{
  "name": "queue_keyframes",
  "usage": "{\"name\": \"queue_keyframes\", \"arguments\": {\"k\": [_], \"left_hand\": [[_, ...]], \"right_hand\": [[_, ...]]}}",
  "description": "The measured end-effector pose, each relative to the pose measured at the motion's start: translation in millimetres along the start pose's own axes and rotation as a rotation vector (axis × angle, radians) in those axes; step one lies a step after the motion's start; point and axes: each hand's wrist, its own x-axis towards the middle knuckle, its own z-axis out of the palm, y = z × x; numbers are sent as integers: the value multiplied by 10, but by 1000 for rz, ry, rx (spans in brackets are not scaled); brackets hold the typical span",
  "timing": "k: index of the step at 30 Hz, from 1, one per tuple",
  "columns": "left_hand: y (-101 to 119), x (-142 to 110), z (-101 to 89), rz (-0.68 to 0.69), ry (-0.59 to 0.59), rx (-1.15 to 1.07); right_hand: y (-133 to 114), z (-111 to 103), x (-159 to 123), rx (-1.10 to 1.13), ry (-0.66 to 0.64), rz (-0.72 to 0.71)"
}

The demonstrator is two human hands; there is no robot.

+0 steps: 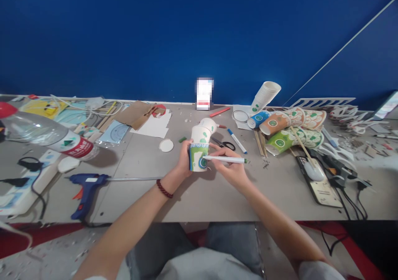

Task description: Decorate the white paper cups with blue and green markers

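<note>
My left hand (184, 157) is wrapped around the left side of a paper cup (195, 157), its wall coloured blue and green with a row of loops near the rim. Between the fingers of my right hand (230, 168) is a white marker (228, 159), its tip at the round emblem on the cup's wall. White paper cups (200, 134) with green leaf prints sit directly behind the coloured one; whether they are nested in it I cannot tell. A green marker cap (182, 139) lies beside my left fingers. Scissors (229, 146) and a blue marker (236, 141) rest past my right hand.
Coloured cups (276, 123) lie at the right, before a leaning stack of white cups (265, 95). A phone (204, 93) stands against the blue wall. To the left are a glue gun (88, 188), a large bottle (52, 137) and a power strip (34, 184).
</note>
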Motion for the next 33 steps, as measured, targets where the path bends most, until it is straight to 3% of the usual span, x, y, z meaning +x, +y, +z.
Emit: {"name": "queue_keyframes", "arguments": {"k": [4, 9, 15, 20, 26, 33], "left_hand": [[-5, -8, 11, -28, -36, 12], [-11, 3, -9, -16, 7, 0], [-6, -11, 23, -26, 31, 14], [-19, 7, 1, 7, 49, 19], [-33, 29, -55, -27, 9, 17], [-36, 36, -58, -2, -6, 26]], "right_hand": [[18, 0, -4, 23, 87, 23], [-15, 2, -6, -35, -21, 0], [-7, 8, -1, 4, 79, 33], [-16, -2, 7, -31, -5, -18], [24, 4, -2, 18, 79, 40], [1, -10, 0, -29, 4, -9]]}}
